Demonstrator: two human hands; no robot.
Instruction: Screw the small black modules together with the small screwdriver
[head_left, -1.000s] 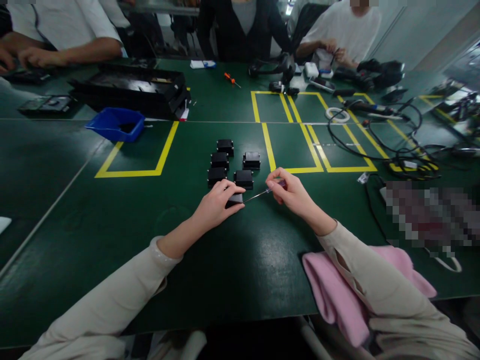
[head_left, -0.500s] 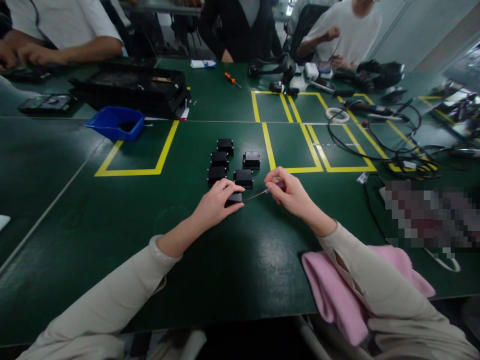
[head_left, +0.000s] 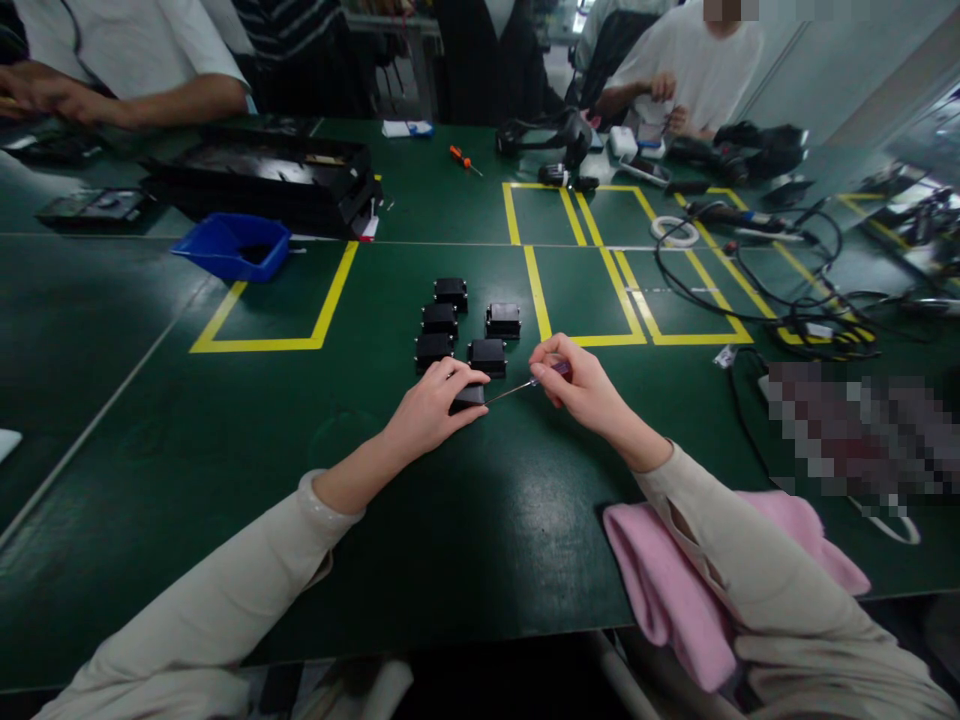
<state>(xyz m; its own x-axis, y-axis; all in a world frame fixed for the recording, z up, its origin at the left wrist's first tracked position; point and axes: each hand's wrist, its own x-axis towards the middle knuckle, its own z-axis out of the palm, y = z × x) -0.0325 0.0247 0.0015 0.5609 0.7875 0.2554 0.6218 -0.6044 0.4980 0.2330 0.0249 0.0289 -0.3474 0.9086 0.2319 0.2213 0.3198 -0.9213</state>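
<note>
My left hand is closed around a small black box on the green table, its fingers over the far side and the thumb at the near edge. In my right hand is a screwdriver with a dark purple, partly see-through handle. Its thin shaft points left, and the tip meets the right side of the held box; the exact contact point is too small to make out. Just beyond my left hand stand several like black boxes in two loose columns, with small shiny bits at their sides.
A blue scoop-shaped bin and stacked black trays stand at the far left. An orange screwdriver lies at the back. Coiled black cables spread on the right. A pink cloth lies under my right forearm. Co-workers sit opposite.
My hands, the held box and the screwdriver stay practically in place. Across the table, a person in dark clothes has shifted, and a striped garment now shows behind the trays.
</note>
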